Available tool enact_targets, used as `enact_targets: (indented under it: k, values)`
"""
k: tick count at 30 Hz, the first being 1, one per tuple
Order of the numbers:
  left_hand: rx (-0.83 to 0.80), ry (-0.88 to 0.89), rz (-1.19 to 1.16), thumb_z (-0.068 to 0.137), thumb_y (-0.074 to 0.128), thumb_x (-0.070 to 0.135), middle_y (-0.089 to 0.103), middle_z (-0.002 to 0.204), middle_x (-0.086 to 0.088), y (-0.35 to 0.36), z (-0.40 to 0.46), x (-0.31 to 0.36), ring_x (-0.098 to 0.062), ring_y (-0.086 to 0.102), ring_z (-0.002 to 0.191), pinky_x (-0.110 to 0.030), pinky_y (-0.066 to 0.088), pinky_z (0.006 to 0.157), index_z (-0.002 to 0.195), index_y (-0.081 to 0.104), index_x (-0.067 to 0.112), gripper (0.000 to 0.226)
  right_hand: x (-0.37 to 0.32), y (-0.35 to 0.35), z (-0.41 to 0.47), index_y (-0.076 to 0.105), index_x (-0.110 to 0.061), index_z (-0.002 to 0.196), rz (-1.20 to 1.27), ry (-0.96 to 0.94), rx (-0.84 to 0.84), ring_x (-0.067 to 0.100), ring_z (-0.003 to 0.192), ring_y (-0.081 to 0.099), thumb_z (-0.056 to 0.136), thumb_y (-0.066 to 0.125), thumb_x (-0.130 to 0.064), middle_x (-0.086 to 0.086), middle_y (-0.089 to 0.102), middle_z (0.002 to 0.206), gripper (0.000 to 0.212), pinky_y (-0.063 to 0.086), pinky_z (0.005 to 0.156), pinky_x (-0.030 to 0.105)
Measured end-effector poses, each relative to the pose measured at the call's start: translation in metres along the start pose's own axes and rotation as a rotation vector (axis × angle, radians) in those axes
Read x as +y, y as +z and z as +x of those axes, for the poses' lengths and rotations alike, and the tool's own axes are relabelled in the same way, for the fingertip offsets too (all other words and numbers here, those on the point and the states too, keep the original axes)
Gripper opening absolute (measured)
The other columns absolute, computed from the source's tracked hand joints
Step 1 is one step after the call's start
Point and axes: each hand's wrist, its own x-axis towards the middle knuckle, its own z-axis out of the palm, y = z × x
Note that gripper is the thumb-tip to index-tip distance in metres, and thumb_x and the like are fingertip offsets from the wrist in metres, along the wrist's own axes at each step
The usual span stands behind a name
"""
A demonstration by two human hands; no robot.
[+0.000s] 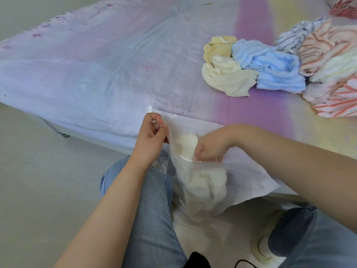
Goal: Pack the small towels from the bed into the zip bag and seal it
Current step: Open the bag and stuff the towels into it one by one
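A clear zip bag (249,182) hangs over the bed's near edge, its mouth held open. My left hand (152,138) pinches the bag's top rim at the left. My right hand (210,146) is at the bag's mouth, fingers closed on a cream towel (202,182) that bunches inside the bag and sticks up a little at the opening. On the bed at the right lies a pile of small towels: yellow (218,49), cream (228,78), light blue (274,72), grey-striped (297,35) and orange-striped (328,53).
The bed (108,70) has a pale lilac sheet with a pink and yellow band at the right. My knees in blue jeans (152,206) are below the bag. A red patterned cloth (343,8) lies at the far right corner. The floor is light tile.
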Motion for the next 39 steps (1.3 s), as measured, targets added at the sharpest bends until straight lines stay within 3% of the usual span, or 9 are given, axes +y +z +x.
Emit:
enact_targets:
  k: [5, 8, 11, 14, 19, 24, 31, 35, 39]
  values:
    - [0.012, 0.014, 0.021, 0.095, 0.043, -0.007, 0.037, 0.05, 0.014, 0.0, 0.002, -0.003, -0.003, 0.039, 0.049, -0.013, 0.042, 0.052, 0.084, 0.04, 0.016, 0.026, 0.024, -0.057, -0.017, 0.065, -0.013, 0.088, 0.359, -0.125, 0.88, 0.013, 0.071, 0.062, 0.091, 0.057, -0.035, -0.005, 0.068, 0.079, 0.024, 0.045, 0.065, 0.026]
    - [0.037, 0.019, 0.039, 0.095, 0.044, -0.006, 0.037, 0.052, 0.01, 0.005, 0.006, -0.003, -0.006, 0.04, 0.05, -0.013, 0.042, 0.053, 0.084, 0.04, 0.016, 0.025, 0.065, -0.084, -0.001, 0.056, -0.022, 0.12, 0.217, 0.057, 1.25, 0.022, 0.106, 0.056, 0.087, 0.06, -0.031, 0.003, 0.051, 0.128, 0.034, 0.044, 0.088, 0.033]
    - [0.068, 0.025, 0.057, 0.094, 0.045, -0.005, 0.035, 0.065, -0.008, 0.012, 0.01, -0.004, -0.017, 0.041, 0.06, -0.017, 0.045, 0.055, 0.081, 0.041, 0.018, 0.026, 0.097, -0.107, 0.019, 0.028, -0.027, 0.145, 0.141, 0.283, 1.139, 0.036, 0.132, 0.034, 0.084, 0.061, -0.037, 0.01, 0.017, 0.152, 0.07, 0.034, 0.105, 0.042]
    - [0.064, 0.031, 0.068, 0.093, 0.044, -0.006, 0.042, 0.074, -0.011, 0.019, 0.014, -0.006, -0.021, 0.042, 0.063, -0.02, 0.046, 0.055, 0.079, 0.038, 0.017, 0.027, 0.117, -0.123, 0.045, 0.022, -0.019, 0.146, 0.131, 0.354, 1.026, 0.039, 0.132, 0.035, 0.08, 0.055, -0.052, 0.019, 0.03, 0.147, 0.082, 0.035, 0.107, 0.046]
    - [0.063, 0.034, 0.059, 0.093, 0.044, -0.007, 0.04, 0.071, -0.01, 0.025, 0.019, -0.007, -0.016, 0.042, 0.059, -0.021, 0.045, 0.055, 0.08, 0.037, 0.016, 0.027, 0.122, -0.113, 0.06, 0.052, -0.014, 0.126, 0.062, 0.339, 1.112, 0.036, 0.114, 0.055, 0.092, 0.044, -0.04, 0.015, 0.057, 0.127, 0.044, 0.044, 0.092, 0.041]
    - [0.055, 0.052, 0.077, 0.093, 0.044, -0.006, 0.04, 0.069, -0.008, 0.026, 0.019, -0.009, -0.013, 0.042, 0.057, -0.019, 0.045, 0.055, 0.079, 0.037, 0.016, 0.028, 0.14, -0.078, 0.036, 0.059, -0.013, 0.12, 0.142, 0.234, 1.357, 0.034, 0.114, 0.051, 0.094, 0.046, -0.033, 0.015, 0.045, 0.132, 0.035, 0.044, 0.087, 0.039]
    - [0.085, 0.057, 0.089, 0.093, 0.045, -0.006, 0.038, 0.07, -0.008, 0.025, 0.017, -0.009, -0.01, 0.044, 0.054, -0.019, 0.045, 0.056, 0.077, 0.037, 0.018, 0.029, 0.09, -0.044, -0.024, 0.06, -0.004, 0.101, 0.3, -0.259, 1.604, 0.014, 0.09, 0.051, 0.084, 0.046, -0.019, 0.01, 0.05, 0.115, 0.027, 0.044, 0.077, 0.035]
    - [0.083, 0.027, 0.07, 0.093, 0.045, -0.005, 0.038, 0.072, -0.01, 0.021, 0.017, -0.011, -0.017, 0.043, 0.058, -0.024, 0.045, 0.058, 0.077, 0.037, 0.019, 0.03, 0.043, -0.012, -0.052, 0.053, -0.022, 0.096, 0.415, -0.411, 1.214, -0.002, 0.07, 0.047, 0.08, 0.067, -0.016, -0.01, 0.051, 0.089, 0.022, 0.04, 0.068, 0.019]
    - [0.054, 0.052, 0.063, 0.093, 0.044, -0.007, 0.033, 0.071, -0.007, 0.021, 0.013, -0.008, -0.012, 0.038, 0.057, -0.017, 0.042, 0.055, 0.077, 0.037, 0.018, 0.031, 0.036, 0.022, -0.023, 0.063, -0.024, 0.104, -0.156, -0.13, 0.717, 0.018, 0.096, 0.057, 0.084, 0.061, -0.02, -0.002, 0.059, 0.106, 0.02, 0.042, 0.08, 0.032]
